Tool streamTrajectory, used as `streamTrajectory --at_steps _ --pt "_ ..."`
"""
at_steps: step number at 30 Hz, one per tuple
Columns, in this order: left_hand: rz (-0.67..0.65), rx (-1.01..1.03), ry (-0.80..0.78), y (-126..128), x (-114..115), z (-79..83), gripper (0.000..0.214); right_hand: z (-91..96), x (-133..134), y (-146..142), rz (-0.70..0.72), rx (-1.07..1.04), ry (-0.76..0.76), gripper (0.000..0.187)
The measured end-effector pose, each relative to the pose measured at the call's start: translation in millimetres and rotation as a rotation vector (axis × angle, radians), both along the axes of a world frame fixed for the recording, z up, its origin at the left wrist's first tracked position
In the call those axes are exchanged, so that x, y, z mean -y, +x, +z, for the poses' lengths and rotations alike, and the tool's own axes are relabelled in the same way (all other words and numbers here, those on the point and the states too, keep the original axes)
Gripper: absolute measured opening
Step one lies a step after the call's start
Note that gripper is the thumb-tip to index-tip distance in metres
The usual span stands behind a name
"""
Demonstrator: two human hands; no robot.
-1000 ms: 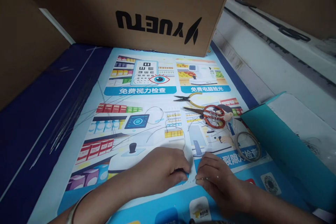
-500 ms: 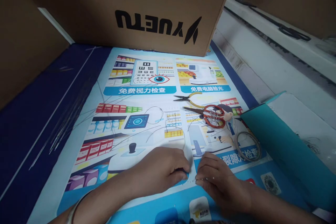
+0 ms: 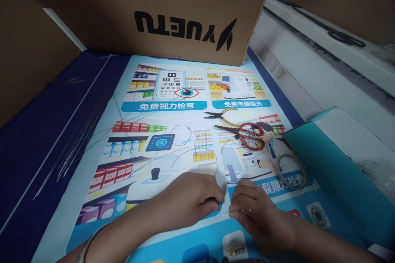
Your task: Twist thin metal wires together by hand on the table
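My left hand [image 3: 200, 195] is closed in a pinch, thumb against forefinger, low over the printed sheet. What lies between its fingertips is hidden; a curved wire [image 3: 216, 164] comes up just behind its knuckles. Close by on the right, my right hand [image 3: 259, 213] pinches a thin wire [image 3: 239, 211] with tiny pale beads or knots along it. The fingertips of both hands are a small gap apart. Beyond them lie yellow-handled pliers [image 3: 226, 117] and red-handled scissors [image 3: 251, 135], with a tangle of short wires on the scissors' handles.
A coil of wire [image 3: 304, 172] lies to the right, beside a teal-sided open box [image 3: 336, 172] with wire scraps in it. Long straight wires [image 3: 74, 152] spread across the left. A large cardboard box [image 3: 185, 4] stands at the back; a white ledge [image 3: 308, 49] runs along the right.
Both hands stay almost in place. The beaded wire at my right fingertips has shifted very slightly.
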State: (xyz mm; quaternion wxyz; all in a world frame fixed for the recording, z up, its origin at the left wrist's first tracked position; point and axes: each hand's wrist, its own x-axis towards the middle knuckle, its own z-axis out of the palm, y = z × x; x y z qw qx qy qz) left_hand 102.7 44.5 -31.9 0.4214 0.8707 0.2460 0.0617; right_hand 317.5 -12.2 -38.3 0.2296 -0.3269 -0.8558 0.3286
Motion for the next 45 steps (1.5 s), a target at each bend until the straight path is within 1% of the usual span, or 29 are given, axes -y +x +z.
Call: streamTrajectory --at_steps 10,15,18,23,27,34,39,42,45 --pt "0.001 -0.037 0.029 1 4 3.1 0.012 -1.9 2 2 0.006 0.01 0.022 0.016" --pt "0.037 -0.086 0.072 5 11 0.1 0.013 -1.0 3 2 -0.017 -0.009 -0.009 0.013" --pt "0.056 -0.082 0.09 10 17 -2.8 0.011 -1.3 4 4 -0.026 0.01 -0.032 0.012" --pt "0.077 -0.081 0.106 15 25 -5.3 0.009 -5.7 6 6 -0.074 -0.011 0.011 0.01" --pt "0.097 -0.1 0.132 19 30 -5.5 0.009 -4.6 9 8 -0.097 0.007 0.005 0.011" --pt "0.079 -0.146 0.223 25 36 -5.1 0.015 -1.8 12 9 -0.136 0.049 0.017 0.012" --pt "0.039 -0.197 0.259 29 35 -2.4 0.017 -4.8 12 7 -0.139 0.009 0.028 0.011" --pt "0.005 -0.228 0.299 30 37 -3.4 0.018 -5.9 12 7 -0.136 0.004 0.01 0.013" --pt "0.002 -0.221 0.322 31 38 -5.2 0.017 -6.7 12 8 -0.149 -0.015 -0.009 0.014"
